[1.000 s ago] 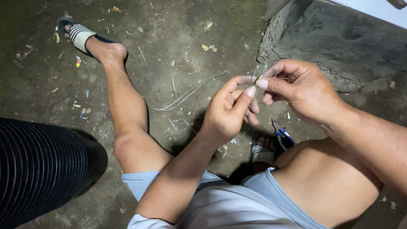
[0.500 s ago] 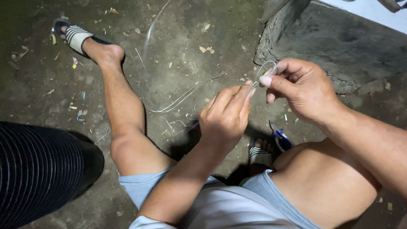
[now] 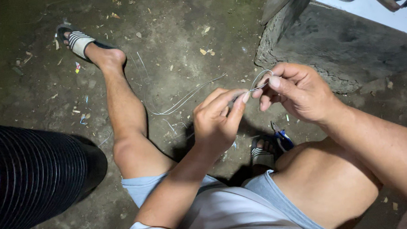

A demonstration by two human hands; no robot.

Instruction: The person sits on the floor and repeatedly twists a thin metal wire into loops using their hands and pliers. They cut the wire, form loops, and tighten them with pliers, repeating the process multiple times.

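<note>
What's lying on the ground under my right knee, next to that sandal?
Blue-handled pliers lie on the dirt floor beside the striped sandal. Only the handles and part of the head show; the right knee covers the rest, along with most of the foot.

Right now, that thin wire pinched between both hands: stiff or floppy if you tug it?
Probably springy, not limp: the thin wire holds a small open loop between the left hand and the right hand. Likely very light, since fingertips alone carry it. The loose strands on the floor lie in smooth curves, so it may bend easily and could slip from a loose pinch.
</note>
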